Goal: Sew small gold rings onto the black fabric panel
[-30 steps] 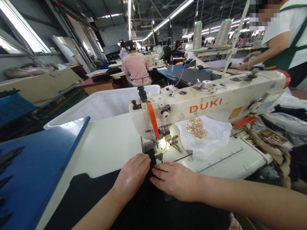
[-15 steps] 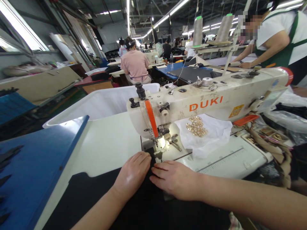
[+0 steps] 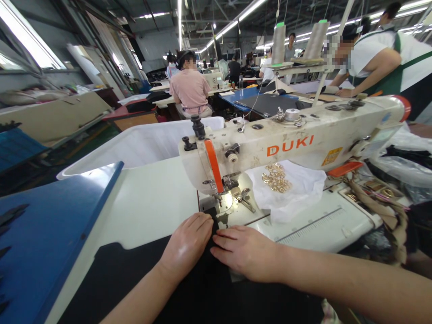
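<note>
A large black piece of material (image 3: 135, 274) lies across the front of the white sewing table, and its narrow end reaches the needle area of the sewing machine (image 3: 297, 139). My left hand (image 3: 191, 240) rests on that material just below the presser foot, fingers pressed together and curled at its edge. Close by on the right, my right hand (image 3: 241, 252) lies on the same material with its fingers stretched forward and slightly apart, tips near the left hand. The needle plate (image 3: 226, 202) is lit, and the strip's end sits at its left side.
Gold metal rings (image 3: 276, 177) lie on a white cloth (image 3: 303, 184) right of the needle. A blue board (image 3: 67, 202) stands at left, a white bin (image 3: 145, 139) behind. Thread cones (image 3: 278, 45) rise at the back. A person in green and white (image 3: 381, 58) leans over at the right.
Both hands and the black material have hardly moved. The seated person in pink has turned their head, and the person at the right has shifted left. Another person now shows behind the thread cones.
</note>
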A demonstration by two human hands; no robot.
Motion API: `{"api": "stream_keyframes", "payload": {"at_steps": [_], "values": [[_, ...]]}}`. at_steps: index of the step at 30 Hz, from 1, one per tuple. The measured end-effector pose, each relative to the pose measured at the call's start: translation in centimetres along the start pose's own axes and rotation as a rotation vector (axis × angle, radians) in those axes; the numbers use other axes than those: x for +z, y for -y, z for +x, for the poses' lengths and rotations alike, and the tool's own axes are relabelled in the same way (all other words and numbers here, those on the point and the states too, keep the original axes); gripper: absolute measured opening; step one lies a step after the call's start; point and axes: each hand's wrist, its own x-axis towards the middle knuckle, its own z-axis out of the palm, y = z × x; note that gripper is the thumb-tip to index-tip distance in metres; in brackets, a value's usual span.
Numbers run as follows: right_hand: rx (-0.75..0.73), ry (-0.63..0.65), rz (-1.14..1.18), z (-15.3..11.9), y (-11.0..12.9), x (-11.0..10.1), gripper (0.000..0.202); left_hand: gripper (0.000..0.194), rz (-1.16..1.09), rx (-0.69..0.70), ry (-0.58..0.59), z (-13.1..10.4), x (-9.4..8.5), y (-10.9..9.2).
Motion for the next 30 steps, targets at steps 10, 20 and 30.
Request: {"api": "stream_keyframes", "payload": {"at_steps": [10,20,30], "values": [[-0.001,0.004,0.026,0.1,0.0,0.1,0.029,0.027,0.009,-0.010,-0.014,0.0,-0.1,-0.1],[0.001,0.001,0.039,0.0,0.0,0.1,0.030,0.022,-0.003,-0.003,-0.052,0.0,0.0,-0.2],[0.199,0.020,0.092,1.4,-1.4,-0.2,0.039,0.020,-0.133,-0.126,-0.125,-0.1,0.3,-0.4]]}}
